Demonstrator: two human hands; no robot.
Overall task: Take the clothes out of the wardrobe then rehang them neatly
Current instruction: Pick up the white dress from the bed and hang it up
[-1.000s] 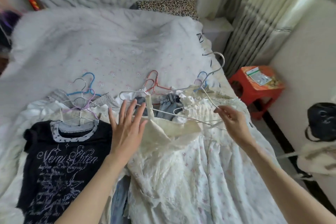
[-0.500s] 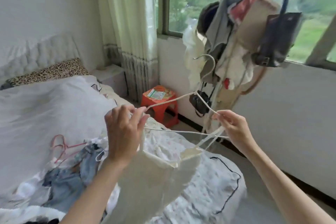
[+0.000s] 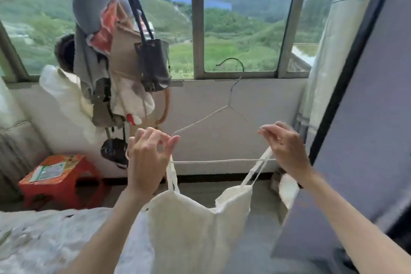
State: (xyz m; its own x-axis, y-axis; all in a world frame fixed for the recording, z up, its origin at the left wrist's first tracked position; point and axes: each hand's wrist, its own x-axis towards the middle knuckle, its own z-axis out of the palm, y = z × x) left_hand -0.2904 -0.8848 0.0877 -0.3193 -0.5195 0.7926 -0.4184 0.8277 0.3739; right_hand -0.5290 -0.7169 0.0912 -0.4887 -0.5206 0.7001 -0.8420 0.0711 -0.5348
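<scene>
Both of your hands are clamped on the work: your left hand pinches the left end of the wire hanger, your right hand pinches the right end together with a strap. The cream camisole hangs from the hanger by its two thin straps, held up in front of the window. A second ago this garment lay among the pile on the bed; it is now lifted clear, and you have turned away from the bed, past the cluttered coat stand. A dark panel stands at your right, possibly the wardrobe door. Judgement: the strap seating looks complete, and hanging it on the rail comes next.
</scene>
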